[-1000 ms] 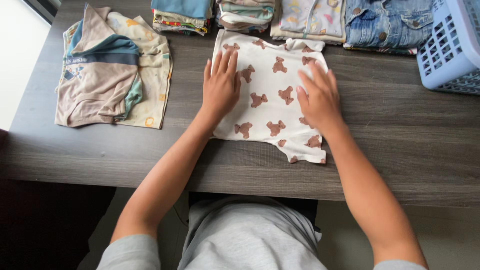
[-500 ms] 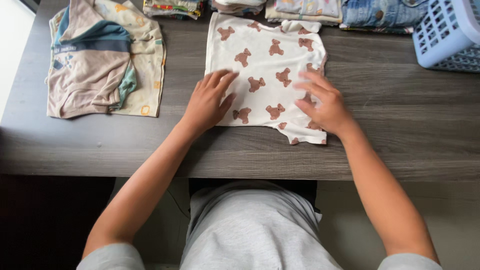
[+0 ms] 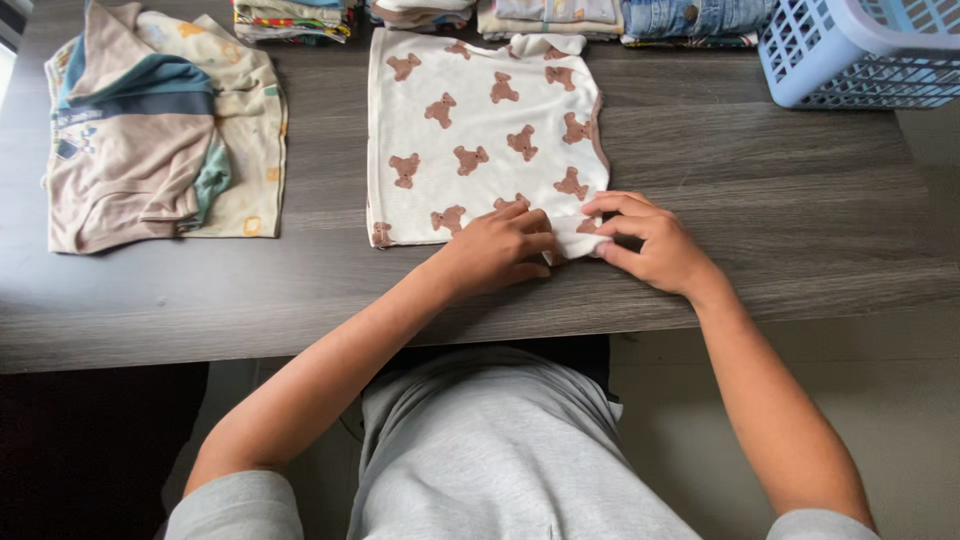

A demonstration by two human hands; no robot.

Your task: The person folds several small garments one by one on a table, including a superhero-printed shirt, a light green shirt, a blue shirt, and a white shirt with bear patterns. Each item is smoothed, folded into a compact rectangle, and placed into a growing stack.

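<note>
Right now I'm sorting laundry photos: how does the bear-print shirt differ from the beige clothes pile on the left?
The bear-print shirt is white with brown bears; the beige clothes pile is tan, teal and cream. The shirt lies single and flat; the pile is layered and rumpled. Both hands, left hand and right hand, touch the shirt, not the pile. Both rest on the dark table.

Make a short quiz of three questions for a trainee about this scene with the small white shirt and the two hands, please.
1. True or false: both hands are at the near hem of the small white cotton shirt with brown bear prints.
2. Which thing stands at the far right corner of the dark grey wooden table? A) a blue plastic basket B) a metal pot C) a cardboard box
3. What lies to the left of the bear shirt?

Key:
1. True: the left hand and the right hand both pinch the lower right corner.
2. A, the blue plastic lattice basket.
3. A loose pile of beige and teal clothes.
</note>
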